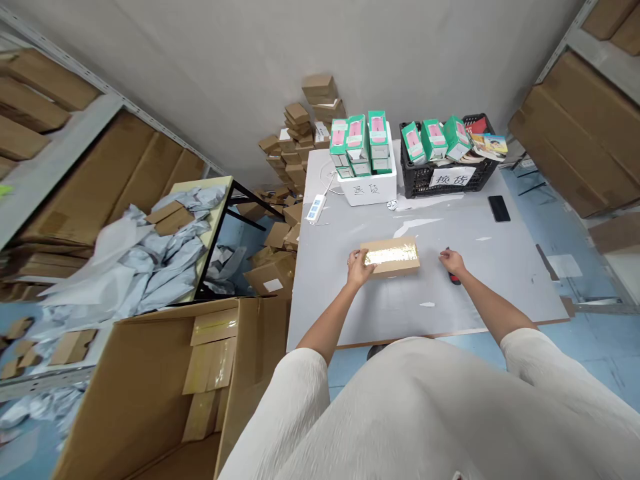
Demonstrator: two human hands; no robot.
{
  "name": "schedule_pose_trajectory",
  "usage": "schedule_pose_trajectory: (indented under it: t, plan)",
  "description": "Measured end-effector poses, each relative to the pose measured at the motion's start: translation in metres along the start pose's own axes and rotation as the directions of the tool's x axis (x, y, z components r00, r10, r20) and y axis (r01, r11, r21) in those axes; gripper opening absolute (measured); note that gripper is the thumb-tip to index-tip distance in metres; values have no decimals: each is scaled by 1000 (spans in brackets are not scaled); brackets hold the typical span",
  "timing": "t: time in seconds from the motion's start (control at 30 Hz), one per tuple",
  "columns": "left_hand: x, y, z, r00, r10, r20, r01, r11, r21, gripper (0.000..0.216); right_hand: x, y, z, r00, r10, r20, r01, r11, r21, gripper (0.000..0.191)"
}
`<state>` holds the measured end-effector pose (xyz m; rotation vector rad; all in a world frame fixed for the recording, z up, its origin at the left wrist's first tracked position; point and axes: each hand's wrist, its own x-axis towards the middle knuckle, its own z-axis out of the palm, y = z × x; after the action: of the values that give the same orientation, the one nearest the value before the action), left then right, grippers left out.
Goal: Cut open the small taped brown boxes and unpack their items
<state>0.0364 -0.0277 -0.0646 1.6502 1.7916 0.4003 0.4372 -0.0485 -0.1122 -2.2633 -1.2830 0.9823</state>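
A small brown cardboard box (pixel 393 268) lies on the grey table, shiny clear tape running along its top. My left hand (pixel 359 268) grips the box's left end, with thumb and fingers over its edge. To the right of the box, my right hand (pixel 454 261) is closed around a red-and-black utility knife (pixel 455 279). The red end of the knife shows below my hand and a dark tip shows above it. My palm hides the middle of the knife.
On the table (pixel 340 300) stand a white bin (pixel 371 191) and a black crate (pixel 445 188), both holding green-and-pink boxes. A power strip (pixel 316 208) and a phone (pixel 499 208) lie there too. A big open carton (pixel 145 380) stands at left.
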Motion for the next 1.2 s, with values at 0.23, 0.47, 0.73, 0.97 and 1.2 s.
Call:
schedule_pose_trajectory:
  t: [0.23, 0.47, 0.73, 0.97, 1.2]
  plan:
    - [-6, -5, 4, 999, 12, -37, -11, 1000, 23, 67, -2, 50, 0, 980, 191, -59, -200, 952, -230, 27]
    - [-9, -6, 7, 1000, -6, -23, 6, 1000, 16, 67, -9, 66, 10, 988, 154, 2, -143, 920, -366, 42]
    - [-1, -20, 13, 999, 16, -35, -18, 997, -79, 70, -8, 38, -14, 984, 158, -85, -161, 987, -23, 49]
    - [18, -39, 25, 994, 62, -93, -86, 958, -272, 64, -11, -54, -34, 990, -128, -62, 142, 938, 315, 39]
    - [33, -48, 34, 991, 80, -108, -124, 853, -507, 47, -49, -147, -18, 794, -564, 225, 587, 808, -45, 38]
